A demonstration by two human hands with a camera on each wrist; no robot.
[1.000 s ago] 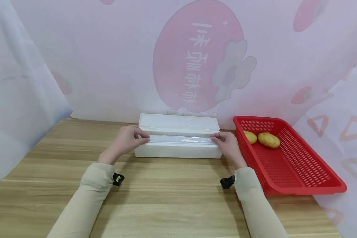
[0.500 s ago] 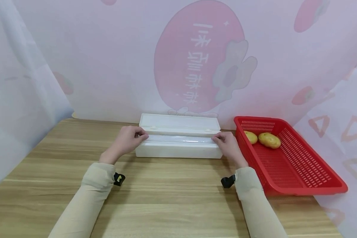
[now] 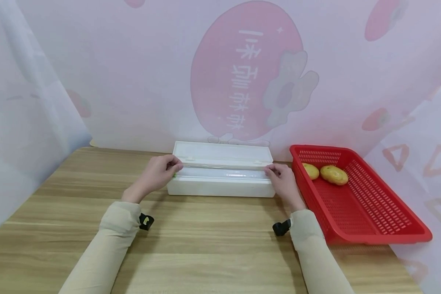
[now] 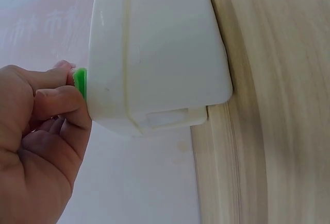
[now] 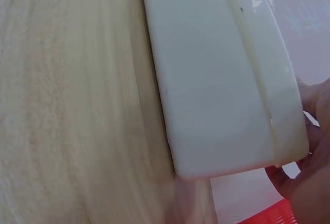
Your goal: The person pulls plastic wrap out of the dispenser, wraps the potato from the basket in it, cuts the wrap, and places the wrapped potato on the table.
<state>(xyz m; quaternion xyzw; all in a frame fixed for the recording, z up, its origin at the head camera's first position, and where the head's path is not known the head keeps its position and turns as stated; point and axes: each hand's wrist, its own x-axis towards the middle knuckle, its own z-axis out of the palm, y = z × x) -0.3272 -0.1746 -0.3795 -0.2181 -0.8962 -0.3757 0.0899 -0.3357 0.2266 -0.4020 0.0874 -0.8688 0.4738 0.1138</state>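
Note:
A white lidded plastic-wrap box point(image 3: 220, 188) stands at the back of the table, its lid point(image 3: 224, 151) raised. Clear plastic wrap point(image 3: 239, 174) shows across its opening. My left hand point(image 3: 157, 174) is at the box's left end, thumb and forefinger pinching the edge of the wrap. A small green piece point(image 4: 80, 81) lies beside those fingertips, against the box. At the other end, my right hand point(image 3: 283, 183) pinches the wrap's right corner; its fingertips are partly hidden behind the box in the right wrist view.
Right of the box stands a red plastic basket point(image 3: 380, 238) with two potatoes point(image 3: 334, 175) in its far left part. The wooden table point(image 3: 206, 245) stretches in front of the box. A printed cloth point(image 3: 132, 81) hangs behind.
The wrap's edge between my hands has risen slightly toward the lid. The green piece now shows by my left fingertips. The hands have barely shifted.

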